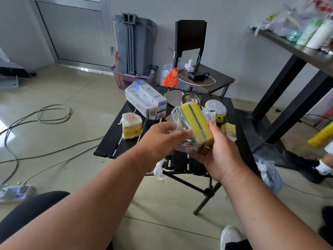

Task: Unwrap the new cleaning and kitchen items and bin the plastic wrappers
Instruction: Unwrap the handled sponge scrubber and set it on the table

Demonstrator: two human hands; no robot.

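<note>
Above the near edge of the black slatted surface (pixel 111 141), both hands hold a pack of yellow-and-green sponges (pixel 195 123). The left hand (pixel 162 139) pinches the clear plastic wrapper (pixel 177 114) that is peeled partly off the pack's left end, while the right hand (pixel 218 152) cradles the pack from below, thumb against its right side. On the surface's left edge sits a second wrapped sponge pack (pixel 131 127); at the far left corner lies a wrapped blue-and-white box (pixel 146 101). Near the far edge lie metal utensils (pixel 182 99), and toward the right edge a silver scrubber (pixel 215 107) and a pale brush (pixel 229 129).
</note>
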